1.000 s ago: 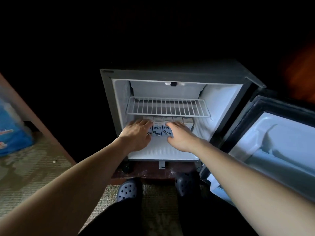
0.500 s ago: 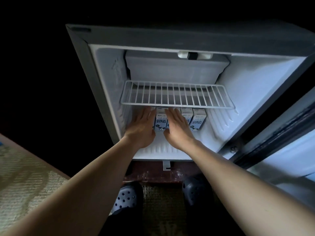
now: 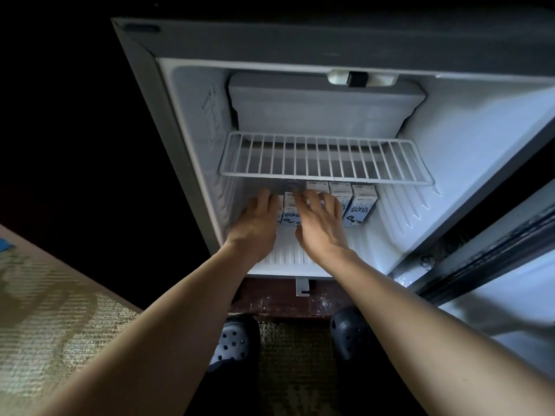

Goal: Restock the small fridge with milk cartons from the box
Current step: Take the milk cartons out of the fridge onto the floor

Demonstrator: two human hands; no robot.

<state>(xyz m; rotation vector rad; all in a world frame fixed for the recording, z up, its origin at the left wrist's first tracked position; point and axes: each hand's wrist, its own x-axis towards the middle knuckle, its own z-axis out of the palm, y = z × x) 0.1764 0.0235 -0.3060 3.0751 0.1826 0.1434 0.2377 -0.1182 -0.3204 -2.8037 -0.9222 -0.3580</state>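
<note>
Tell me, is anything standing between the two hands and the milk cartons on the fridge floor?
Nothing visible does. The left hand and the right hand lie directly on the milk cartons. The wire shelf hangs above them and does not block the reach.
</note>
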